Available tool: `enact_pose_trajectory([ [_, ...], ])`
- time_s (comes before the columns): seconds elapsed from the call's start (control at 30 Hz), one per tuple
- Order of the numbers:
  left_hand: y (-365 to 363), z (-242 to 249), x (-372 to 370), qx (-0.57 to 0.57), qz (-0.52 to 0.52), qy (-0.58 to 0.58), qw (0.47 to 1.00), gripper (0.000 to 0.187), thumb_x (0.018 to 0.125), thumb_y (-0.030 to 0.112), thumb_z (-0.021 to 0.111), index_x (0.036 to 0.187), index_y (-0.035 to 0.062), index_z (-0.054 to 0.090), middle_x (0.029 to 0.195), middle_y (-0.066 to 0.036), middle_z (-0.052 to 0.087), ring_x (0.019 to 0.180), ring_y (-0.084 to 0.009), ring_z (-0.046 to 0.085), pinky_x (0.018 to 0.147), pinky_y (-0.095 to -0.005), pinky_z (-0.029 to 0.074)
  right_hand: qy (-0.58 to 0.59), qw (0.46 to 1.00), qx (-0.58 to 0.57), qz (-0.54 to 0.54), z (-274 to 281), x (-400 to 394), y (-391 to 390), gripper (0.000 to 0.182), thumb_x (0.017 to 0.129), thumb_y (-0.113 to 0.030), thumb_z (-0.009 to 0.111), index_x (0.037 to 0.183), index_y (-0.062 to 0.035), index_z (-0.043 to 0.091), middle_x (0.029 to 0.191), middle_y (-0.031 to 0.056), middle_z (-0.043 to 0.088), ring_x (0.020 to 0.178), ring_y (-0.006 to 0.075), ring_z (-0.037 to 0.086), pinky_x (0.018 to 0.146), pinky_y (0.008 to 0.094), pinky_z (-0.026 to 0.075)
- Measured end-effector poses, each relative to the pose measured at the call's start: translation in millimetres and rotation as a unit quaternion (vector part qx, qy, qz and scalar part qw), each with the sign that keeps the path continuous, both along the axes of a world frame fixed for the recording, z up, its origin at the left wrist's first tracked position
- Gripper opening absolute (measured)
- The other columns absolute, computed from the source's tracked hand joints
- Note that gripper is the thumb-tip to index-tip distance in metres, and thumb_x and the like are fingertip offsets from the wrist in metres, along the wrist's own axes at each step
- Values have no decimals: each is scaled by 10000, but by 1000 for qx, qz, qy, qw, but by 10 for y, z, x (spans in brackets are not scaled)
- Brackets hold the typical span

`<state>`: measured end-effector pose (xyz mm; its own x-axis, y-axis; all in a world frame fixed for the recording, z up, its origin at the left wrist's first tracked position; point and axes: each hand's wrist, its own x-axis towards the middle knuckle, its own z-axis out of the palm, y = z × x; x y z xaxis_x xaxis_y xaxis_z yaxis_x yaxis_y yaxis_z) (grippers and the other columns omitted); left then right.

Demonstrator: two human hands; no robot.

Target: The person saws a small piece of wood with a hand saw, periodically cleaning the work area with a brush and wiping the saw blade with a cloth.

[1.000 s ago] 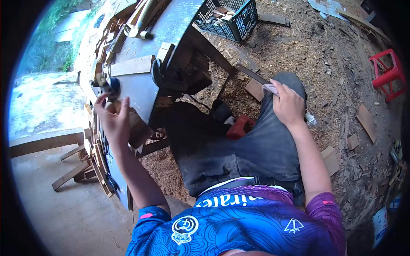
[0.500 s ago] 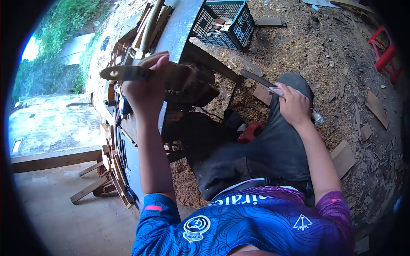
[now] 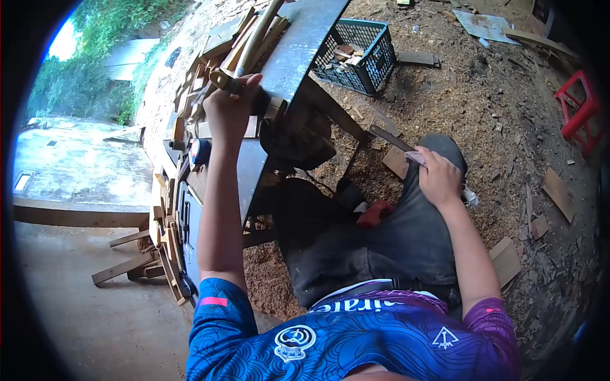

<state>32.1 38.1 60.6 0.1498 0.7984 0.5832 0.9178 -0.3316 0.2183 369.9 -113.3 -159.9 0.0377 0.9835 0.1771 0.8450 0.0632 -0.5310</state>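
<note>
Here, just past a blue tape measure (image 3: 200,151), gripping a brush (image 3: 223,81) by its handle in the closed left hand (image 3: 229,109), over the grey-topped table (image 3: 308,35); then, clasping a dark bar (image 3: 391,138) by its pale-wrapped end in the closed right hand (image 3: 440,178), at the knee (image 3: 445,147)

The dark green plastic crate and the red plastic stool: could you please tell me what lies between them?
The head view shows a flat wooden board, then ground strewn with wood shavings.
</note>
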Motion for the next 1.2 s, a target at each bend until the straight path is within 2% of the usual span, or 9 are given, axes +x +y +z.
enact_pose_trajectory([
  [0.1,42,52,105,-72,-158,-288,942,194,915,211,825,1010,43,822,859,-18,767,771,-72,678,711,-244,532,14,1000,9,-8,4,-1,-18,381,893,-126,590,1268,-159,647,1000,105,705,939,342,698,827,475,557],
  [0.2,140,190,98,-26,-44,-159,986,223,931,231,806,994,17,810,835,-36,773,743,-61,674,661,-235,520,7,1000,27,1,-8,-10,-5,382,888,-118,589,1262,-159,650,992,105,707,932,345,699,820,476,558],
  [0.47,-274,57,307,-98,-285,-348,888,101,894,89,804,931,-4,790,1020,-113,788,908,-132,735,796,-292,591,1,1000,-8,-7,0,-41,19,375,895,-123,606,1263,-174,648,1053,97,721,977,364,691,837,476,549],
  [0.53,-241,69,193,-177,-161,-263,935,94,858,69,833,918,9,794,1000,-112,792,902,-134,737,796,-302,593,2,1000,20,3,7,-46,29,360,897,-136,593,1250,-152,661,972,106,709,918,346,700,802,477,557],
  [0.67,-455,75,282,-238,-300,-224,896,139,830,87,859,902,-2,780,1005,-103,794,911,-165,749,822,-331,595,6,1000,-15,-7,15,-48,28,372,891,-134,600,1258,-178,647,1026,109,715,955,368,693,838,479,552],
  [0.73,-344,68,279,-85,-282,-210,932,150,829,93,861,909,-5,781,1011,-109,792,896,-168,752,805,-333,599,0,999,-31,-7,46,-59,32,371,892,-137,602,1257,-181,647,1027,111,714,954,369,692,842,480,551],
  [1.03,-291,205,155,-217,-259,-213,917,216,857,228,853,938,32,810,884,-94,793,763,-152,749,723,-299,585,19,1000,9,-9,-8,-17,13,371,900,-118,590,1267,-164,630,1060,122,721,958,385,688,845,495,541],
  [1.07,-196,225,116,-92,-298,-18,950,275,863,308,844,922,41,806,845,-114,778,713,-199,741,675,-311,575,19,1000,12,5,-15,-31,1,371,900,-118,590,1267,-164,630,1060,122,721,958,385,688,845,495,541],
  [1.2,-174,275,33,-213,-224,11,951,365,887,397,812,917,36,761,702,-104,710,652,-227,719,608,-341,540,7,999,-50,-20,33,27,-4,426,872,-110,608,1287,-120,511,1015,189,698,979,426,669,853,520,519],
])
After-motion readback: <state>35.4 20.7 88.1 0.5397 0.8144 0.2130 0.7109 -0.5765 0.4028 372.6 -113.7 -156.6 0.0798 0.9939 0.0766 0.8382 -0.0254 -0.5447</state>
